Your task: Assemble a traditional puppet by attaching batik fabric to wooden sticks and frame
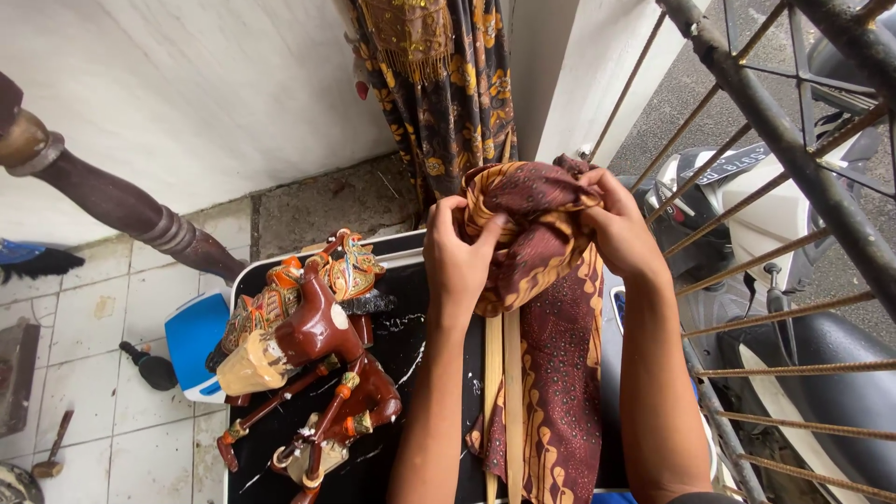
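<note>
Left hand (457,257) and right hand (616,229) both grip the bunched batik cloth (541,280) above the black worktop (411,345). Risk: the loose cloth may slip off its wooden sticks (504,401), or snag the puppets (308,345) just beside.

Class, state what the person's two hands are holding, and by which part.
Both the left hand and right hand grip the brown patterned cloth at its bunched top end.

I saw soft patterned batik cloth (546,280) bunched around pale bare wooden rods (504,401). The puppet (308,355) looked like glossy painted wood. The table (411,271) was matt black, scuffed white; the bars (784,140) were rusty, rough metal.
</note>
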